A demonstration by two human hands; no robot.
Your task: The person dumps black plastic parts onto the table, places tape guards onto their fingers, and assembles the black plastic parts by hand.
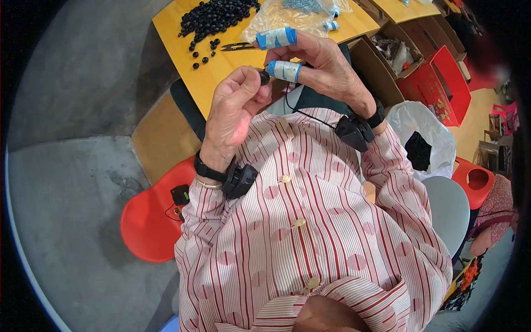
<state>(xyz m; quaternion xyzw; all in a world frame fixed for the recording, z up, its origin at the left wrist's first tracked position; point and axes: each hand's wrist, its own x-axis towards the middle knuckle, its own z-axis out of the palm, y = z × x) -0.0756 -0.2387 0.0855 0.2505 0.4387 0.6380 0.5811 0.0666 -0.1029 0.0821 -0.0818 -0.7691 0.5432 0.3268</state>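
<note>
My left hand (235, 105) pinches a small black round piece (264, 78) between thumb and fingers, above the near edge of the yellow table (191, 83). Right beside it is my right hand (321, 63), fingers bent, with blue-and-white tape around the thumb and index finger. Its thumb tip comes close to the black piece; what its fingers hold, if anything, is hidden. Similar black pieces (213, 21) lie heaped at the table's far left, several scattered nearer. Dark-bladed snips (238, 47) lie just beyond my hands.
Past my right hand lies a clear plastic bag (271, 19) with small bluish pieces (301, 5). To the right stand open cardboard boxes (368, 69), a red box (437, 88) and a white plastic bag (426, 127). A red stool (149, 221) is at my left. A thin black cord (310, 115) hangs below my right hand.
</note>
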